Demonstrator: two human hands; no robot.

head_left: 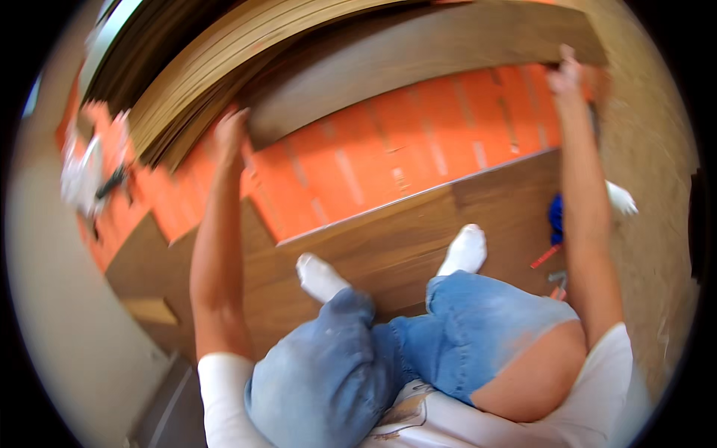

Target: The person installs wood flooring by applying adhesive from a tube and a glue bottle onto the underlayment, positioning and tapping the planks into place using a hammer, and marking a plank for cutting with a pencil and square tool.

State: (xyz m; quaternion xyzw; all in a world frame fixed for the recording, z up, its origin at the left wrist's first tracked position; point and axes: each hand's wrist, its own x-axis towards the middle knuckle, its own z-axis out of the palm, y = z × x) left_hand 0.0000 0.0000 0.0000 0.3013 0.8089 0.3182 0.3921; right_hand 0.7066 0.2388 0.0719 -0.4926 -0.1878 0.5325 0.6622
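A long brown wood-look floor plank [403, 71] spans the space between my two outstretched arms. Its left end is gripped by my left hand [231, 133], fingers closed round the edge. Near the right end, my right hand [566, 73] holds the plank's near edge, one finger lying over its top. Beneath and in front of the plank lies orange underlayment [373, 160] with pale printed marks. Closer to me, the laid plank floor [358, 239] ends in a straight edge against the orange sheet, and my white-socked feet rest on it.
A tall stack of planks [216, 63] fills the far left. Crumpled clear plastic [86, 172] lies by the left wall [52, 299]. Right of my knee are a red tool [547, 256], a metal-ended tool [558, 279] and something blue [556, 219]. Bare tan subfloor [650, 149] runs along the right.
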